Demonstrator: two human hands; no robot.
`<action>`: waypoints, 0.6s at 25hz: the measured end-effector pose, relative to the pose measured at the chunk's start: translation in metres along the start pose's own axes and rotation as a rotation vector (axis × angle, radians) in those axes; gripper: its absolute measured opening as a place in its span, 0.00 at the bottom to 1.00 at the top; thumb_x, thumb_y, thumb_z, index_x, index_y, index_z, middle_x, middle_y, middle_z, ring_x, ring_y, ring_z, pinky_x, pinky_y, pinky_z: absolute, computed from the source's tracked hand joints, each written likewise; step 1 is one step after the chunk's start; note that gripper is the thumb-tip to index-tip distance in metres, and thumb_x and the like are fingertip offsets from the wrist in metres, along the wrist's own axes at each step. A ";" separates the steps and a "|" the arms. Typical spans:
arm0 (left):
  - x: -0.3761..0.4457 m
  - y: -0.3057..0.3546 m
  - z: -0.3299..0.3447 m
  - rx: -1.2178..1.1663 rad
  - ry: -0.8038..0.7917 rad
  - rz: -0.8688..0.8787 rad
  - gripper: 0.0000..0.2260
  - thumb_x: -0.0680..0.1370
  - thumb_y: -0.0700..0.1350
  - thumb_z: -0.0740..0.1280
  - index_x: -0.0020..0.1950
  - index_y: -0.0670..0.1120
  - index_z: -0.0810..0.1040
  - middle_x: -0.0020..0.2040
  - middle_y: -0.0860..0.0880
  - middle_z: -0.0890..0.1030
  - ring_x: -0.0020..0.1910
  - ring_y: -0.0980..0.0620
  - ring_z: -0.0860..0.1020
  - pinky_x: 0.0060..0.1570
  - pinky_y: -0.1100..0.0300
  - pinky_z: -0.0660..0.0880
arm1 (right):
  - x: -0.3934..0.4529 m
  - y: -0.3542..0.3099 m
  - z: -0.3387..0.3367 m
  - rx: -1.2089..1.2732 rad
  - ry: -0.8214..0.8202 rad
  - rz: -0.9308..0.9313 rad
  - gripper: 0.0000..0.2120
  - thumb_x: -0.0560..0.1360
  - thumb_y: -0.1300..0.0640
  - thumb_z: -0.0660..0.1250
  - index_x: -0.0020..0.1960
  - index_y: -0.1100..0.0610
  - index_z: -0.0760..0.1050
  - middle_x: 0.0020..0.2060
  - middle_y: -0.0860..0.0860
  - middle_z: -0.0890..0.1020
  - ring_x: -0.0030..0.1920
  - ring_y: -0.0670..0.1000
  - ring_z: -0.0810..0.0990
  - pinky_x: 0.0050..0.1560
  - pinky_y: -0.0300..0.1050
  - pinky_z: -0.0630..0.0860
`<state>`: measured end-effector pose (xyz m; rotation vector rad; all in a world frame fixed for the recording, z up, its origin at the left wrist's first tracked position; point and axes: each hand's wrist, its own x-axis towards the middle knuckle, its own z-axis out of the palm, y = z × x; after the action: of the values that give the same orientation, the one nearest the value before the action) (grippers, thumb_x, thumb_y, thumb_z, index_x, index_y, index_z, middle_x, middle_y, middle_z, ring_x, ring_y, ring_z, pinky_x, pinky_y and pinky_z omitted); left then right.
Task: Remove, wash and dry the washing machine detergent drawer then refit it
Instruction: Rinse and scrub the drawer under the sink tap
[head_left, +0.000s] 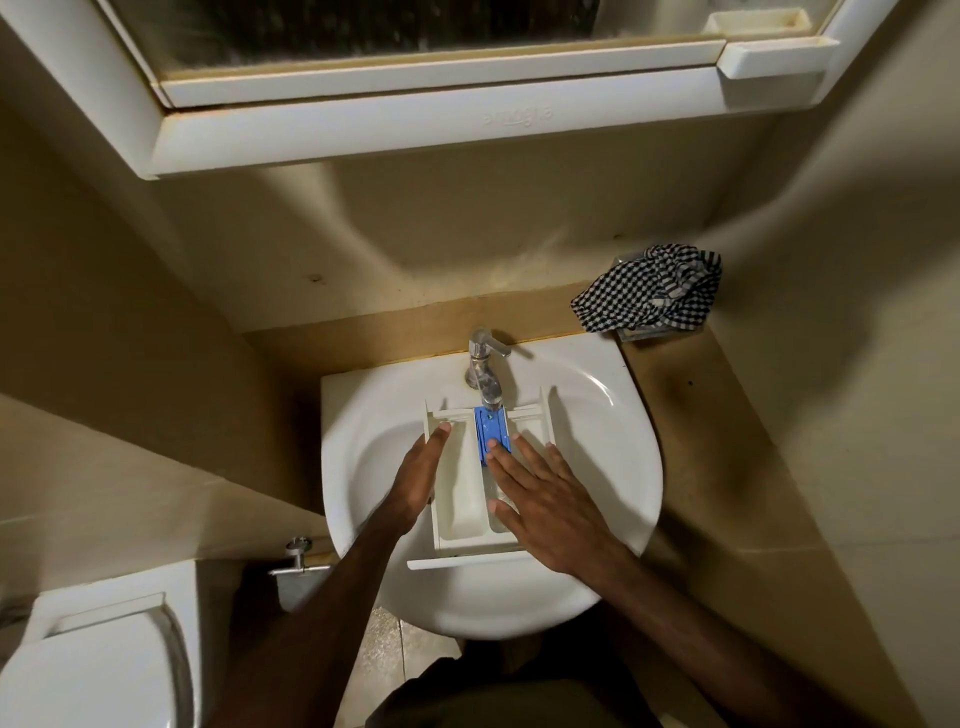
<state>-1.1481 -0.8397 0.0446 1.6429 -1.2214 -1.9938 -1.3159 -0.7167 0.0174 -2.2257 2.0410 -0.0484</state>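
Drawer (462, 499) lies below tap (485, 364), long axis running from tap toward person. Left hand (421, 478) flat, fingers straight, left of tap. Right hand (550, 509) flat, fingers spread, right of tap.

we see beige walls (156, 291) in dim, warm light. a white mirror cabinet (363, 130) hangs above a white sink (613, 415) set in a tan worktop (691, 395), with a chrome tap (485, 358) at its back edge. a white toilet (93, 665) stands at lower left, a metal valve (298, 558) beside it, over a tiled floor (395, 665).
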 end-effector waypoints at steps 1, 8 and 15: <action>0.000 0.000 0.000 -0.003 0.003 0.001 0.18 0.84 0.60 0.57 0.68 0.51 0.74 0.52 0.51 0.84 0.43 0.56 0.83 0.30 0.69 0.77 | 0.006 -0.002 -0.003 0.008 -0.006 0.031 0.31 0.85 0.39 0.53 0.82 0.54 0.62 0.83 0.50 0.61 0.83 0.55 0.57 0.79 0.63 0.60; 0.001 -0.002 -0.001 0.013 -0.004 0.001 0.22 0.83 0.62 0.57 0.69 0.51 0.74 0.52 0.50 0.85 0.43 0.55 0.84 0.31 0.68 0.77 | 0.000 -0.008 -0.004 0.017 0.030 0.039 0.31 0.83 0.39 0.53 0.79 0.54 0.68 0.81 0.49 0.66 0.81 0.55 0.63 0.76 0.67 0.65; -0.002 -0.003 -0.001 0.025 -0.030 0.010 0.22 0.82 0.66 0.57 0.68 0.55 0.75 0.54 0.51 0.86 0.46 0.55 0.86 0.36 0.64 0.80 | -0.003 -0.007 0.003 0.019 0.011 -0.007 0.29 0.85 0.41 0.52 0.80 0.55 0.67 0.81 0.50 0.64 0.82 0.55 0.61 0.77 0.67 0.64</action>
<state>-1.1461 -0.8372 0.0439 1.6206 -1.2682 -2.0118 -1.3086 -0.7131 0.0158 -2.2261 2.0300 -0.0812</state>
